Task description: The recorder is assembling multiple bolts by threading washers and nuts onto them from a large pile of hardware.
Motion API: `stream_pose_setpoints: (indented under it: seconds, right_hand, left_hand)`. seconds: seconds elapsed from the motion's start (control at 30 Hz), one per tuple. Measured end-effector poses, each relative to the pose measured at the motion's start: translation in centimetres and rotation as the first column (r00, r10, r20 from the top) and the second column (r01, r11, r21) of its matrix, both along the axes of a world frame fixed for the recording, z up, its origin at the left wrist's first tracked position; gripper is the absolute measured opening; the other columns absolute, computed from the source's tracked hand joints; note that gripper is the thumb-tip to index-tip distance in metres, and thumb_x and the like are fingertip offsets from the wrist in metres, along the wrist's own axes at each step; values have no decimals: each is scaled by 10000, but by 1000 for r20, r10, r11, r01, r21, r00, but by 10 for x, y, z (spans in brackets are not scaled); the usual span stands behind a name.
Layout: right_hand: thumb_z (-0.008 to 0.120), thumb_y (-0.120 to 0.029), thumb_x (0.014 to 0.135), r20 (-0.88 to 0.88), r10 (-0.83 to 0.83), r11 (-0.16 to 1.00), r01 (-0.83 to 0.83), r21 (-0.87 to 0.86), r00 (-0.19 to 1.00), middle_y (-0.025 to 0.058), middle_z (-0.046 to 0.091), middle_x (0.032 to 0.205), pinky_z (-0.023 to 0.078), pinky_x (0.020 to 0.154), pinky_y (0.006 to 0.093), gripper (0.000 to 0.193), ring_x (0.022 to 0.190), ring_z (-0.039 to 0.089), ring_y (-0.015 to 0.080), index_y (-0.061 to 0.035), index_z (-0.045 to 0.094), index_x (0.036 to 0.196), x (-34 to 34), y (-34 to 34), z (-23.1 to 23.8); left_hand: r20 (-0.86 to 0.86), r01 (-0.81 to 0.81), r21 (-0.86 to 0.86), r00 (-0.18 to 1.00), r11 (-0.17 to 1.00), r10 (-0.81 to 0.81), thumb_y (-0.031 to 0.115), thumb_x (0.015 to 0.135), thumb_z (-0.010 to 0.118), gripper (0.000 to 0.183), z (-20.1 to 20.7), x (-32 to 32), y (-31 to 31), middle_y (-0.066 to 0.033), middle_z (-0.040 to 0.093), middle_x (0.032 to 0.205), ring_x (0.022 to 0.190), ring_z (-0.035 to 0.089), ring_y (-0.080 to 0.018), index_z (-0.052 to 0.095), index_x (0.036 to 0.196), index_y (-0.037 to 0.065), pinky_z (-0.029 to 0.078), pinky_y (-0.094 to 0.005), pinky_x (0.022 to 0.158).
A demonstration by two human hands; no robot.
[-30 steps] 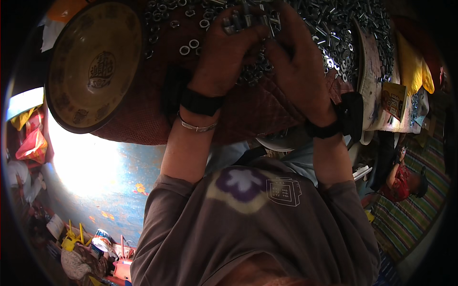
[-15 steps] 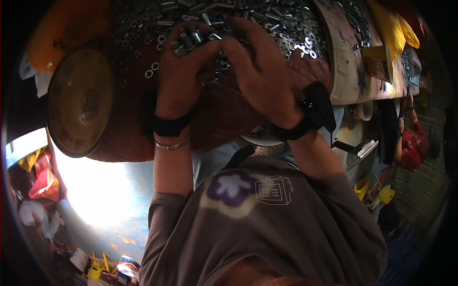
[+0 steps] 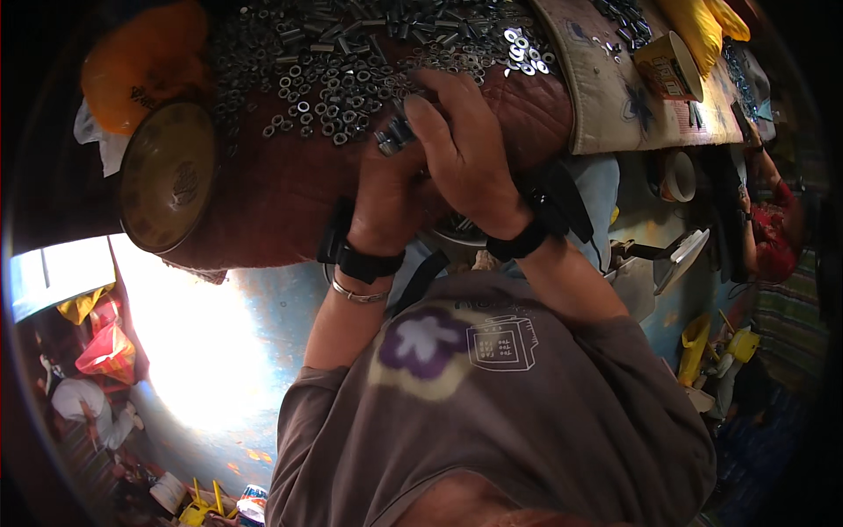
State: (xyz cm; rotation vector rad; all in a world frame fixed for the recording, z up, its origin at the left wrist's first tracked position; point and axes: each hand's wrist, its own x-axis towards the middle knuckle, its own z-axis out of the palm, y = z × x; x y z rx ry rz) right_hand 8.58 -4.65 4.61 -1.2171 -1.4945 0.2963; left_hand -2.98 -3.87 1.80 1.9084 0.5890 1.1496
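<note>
My left hand (image 3: 391, 198) is closed around a few short metal cylinders (image 3: 395, 138), whose ends poke out by the thumb. My right hand (image 3: 474, 154) overlaps it from the right, fingers curled, and covers part of the handful. What lies under the right fingers is hidden. Just beyond both hands, many loose hex nuts (image 3: 351, 92) are spread on a dark red padded surface (image 3: 255, 215). Farther back lie metal sleeves (image 3: 399, 26), and flat shiny washers (image 3: 525, 54) are heaped at the right.
A round brown dish (image 3: 171, 176) stands at the left edge beside an orange bag (image 3: 145, 66). On a pale cloth (image 3: 606, 114) to the right is a paper cup (image 3: 663, 70). A metal bowl (image 3: 448, 235) shows partly below my hands. Another person in red (image 3: 777, 233) sits far right.
Both hands have drawn back from the pile toward my body, with the metal cylinders still in the left. The right hand now overlaps the left. The view has shifted, showing more nuts.
</note>
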Motion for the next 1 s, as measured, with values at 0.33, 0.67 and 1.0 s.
stream_pose_setpoints:
  seconds: [0.33, 0.67, 1.0]
  right_hand:
    - [517, -220, 917, -396, 102, 959, -196, -205, 912, 106, 581, 777, 448, 616, 278, 253, 648, 536, 131, 17, 593, 967, 28, -36, -23]
    - [550, -161, 853, 310, -237, 971, 226, 72, 921, 202, 597, 999, 470, 751, 444, 259, 877, 571, 410, -6, 570, 1059, 131, 6, -58]
    - [560, -191, 820, 635, 12, 949, 192, -251, 772, 177, 545, 1132, 437, 884, 411, 302, 1060, 516, 360, -44, 567, 1083, 133, 38, -53]
  left_hand:
    - [424, 314, -814, 896, 488, 131, -136, 701, 583, 308, -9, 37, -56, -56, 561, 975, 947, 553, -189, 611, 975, 1, 436, -296, 826]
    - [433, 353, -870, 881, 343, 192, 134, 906, 559, 86, -19, 31, -62, -49, 590, 871, 668, 534, -84, 508, 948, 80, 332, -148, 429]
    - [333, 268, -891, 934, 366, 129, 148, 877, 606, 129, -20, 35, -60, -26, 592, 853, 651, 518, -55, 509, 941, 93, 335, -150, 458]
